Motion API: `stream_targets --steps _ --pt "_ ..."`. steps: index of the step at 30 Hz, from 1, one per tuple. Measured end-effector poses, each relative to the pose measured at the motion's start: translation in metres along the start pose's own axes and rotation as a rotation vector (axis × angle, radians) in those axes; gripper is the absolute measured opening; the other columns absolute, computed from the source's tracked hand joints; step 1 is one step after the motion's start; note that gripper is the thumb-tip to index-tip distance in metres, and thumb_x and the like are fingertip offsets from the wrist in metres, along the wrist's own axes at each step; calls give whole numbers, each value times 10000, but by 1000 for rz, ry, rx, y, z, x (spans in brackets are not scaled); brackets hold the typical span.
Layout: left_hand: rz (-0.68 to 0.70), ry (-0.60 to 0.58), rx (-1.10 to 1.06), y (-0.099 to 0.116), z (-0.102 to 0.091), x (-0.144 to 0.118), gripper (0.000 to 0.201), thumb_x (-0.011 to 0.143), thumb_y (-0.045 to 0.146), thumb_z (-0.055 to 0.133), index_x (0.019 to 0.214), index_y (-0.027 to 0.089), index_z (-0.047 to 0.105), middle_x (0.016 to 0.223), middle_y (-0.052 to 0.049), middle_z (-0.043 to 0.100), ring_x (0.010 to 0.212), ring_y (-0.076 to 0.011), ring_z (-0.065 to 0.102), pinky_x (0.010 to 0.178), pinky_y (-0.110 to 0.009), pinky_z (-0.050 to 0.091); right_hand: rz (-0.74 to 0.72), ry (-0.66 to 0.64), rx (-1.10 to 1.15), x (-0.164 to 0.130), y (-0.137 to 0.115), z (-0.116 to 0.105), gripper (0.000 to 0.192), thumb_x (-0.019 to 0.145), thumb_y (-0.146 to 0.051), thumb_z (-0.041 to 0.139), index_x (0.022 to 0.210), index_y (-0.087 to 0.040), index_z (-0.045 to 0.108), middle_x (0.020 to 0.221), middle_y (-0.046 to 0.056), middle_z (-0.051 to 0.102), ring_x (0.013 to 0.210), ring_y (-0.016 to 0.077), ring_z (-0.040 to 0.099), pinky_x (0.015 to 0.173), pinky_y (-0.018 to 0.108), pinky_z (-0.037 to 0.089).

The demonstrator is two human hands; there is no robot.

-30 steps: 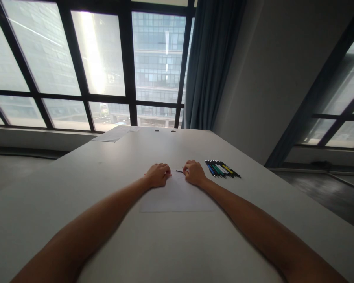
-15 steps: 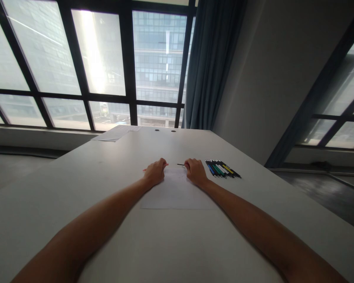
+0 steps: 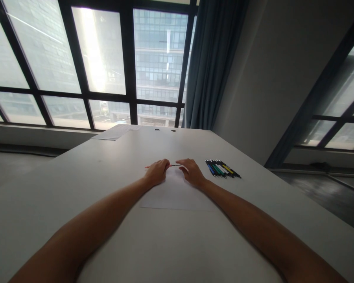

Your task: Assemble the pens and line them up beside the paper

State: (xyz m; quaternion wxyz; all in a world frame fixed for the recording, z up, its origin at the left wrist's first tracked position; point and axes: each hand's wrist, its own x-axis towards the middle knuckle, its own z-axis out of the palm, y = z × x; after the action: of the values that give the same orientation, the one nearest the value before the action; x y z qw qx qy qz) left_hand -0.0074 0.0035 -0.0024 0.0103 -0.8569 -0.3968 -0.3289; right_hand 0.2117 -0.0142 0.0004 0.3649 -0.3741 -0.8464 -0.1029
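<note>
Brought together since a second ago: left hand (image 3: 157,172) and right hand (image 3: 190,171), fingers pinching one pen (image 3: 174,165) above paper (image 3: 177,194). Left untouched on bench (image 3: 106,181): row of pens (image 3: 222,169).

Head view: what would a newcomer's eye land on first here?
First the two bare forearms reaching out to the middle of the grey table, where the left hand and right hand meet over a thin pen at the far edge of a white sheet of paper. Next, the row of coloured pens lying right of the right hand, and the big bright window beyond the table.
</note>
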Motion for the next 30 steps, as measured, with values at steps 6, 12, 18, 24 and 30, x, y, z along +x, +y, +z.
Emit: stream_targets --steps 6,12,18,24,30 --pt "178 225 -81 1 2 0 232 1004 237 333 1122 187 526 1002 -86 652 945 -193 616 832 -325 497 282 -20 -263 1 12 7 227 910 -234 558 1073 -179 705 1255 107 609 1159 267 491 990 421 322" --pt "255 255 78 7 -5 0 271 1022 284 342 1135 185 566 976 -76 669 875 -188 606 796 -339 437 407 -141 -348 4 17 13 148 866 -227 613 799 -195 740 1199 88 622 1161 268 454 957 418 290" --pt "161 131 184 3 0 0 230 1004 276 396 1083 210 602 950 -51 671 885 -200 594 767 -339 421 281 -18 -286 5 8 8 157 930 -176 513 862 -172 655 995 81 651 957 218 522 862 359 315" --pt "75 48 174 2 2 -1 238 999 281 396 1089 221 609 981 -60 665 918 -200 597 794 -338 447 142 33 -239 4 -5 4 173 974 -202 460 876 -182 601 882 57 648 865 206 537 848 355 316" --pt "74 23 122 1 2 -1 255 1000 283 387 1101 229 615 1000 -69 660 944 -204 599 837 -352 464 122 20 -212 6 -9 5 176 978 -207 460 876 -188 603 890 64 650 864 217 542 829 365 323"
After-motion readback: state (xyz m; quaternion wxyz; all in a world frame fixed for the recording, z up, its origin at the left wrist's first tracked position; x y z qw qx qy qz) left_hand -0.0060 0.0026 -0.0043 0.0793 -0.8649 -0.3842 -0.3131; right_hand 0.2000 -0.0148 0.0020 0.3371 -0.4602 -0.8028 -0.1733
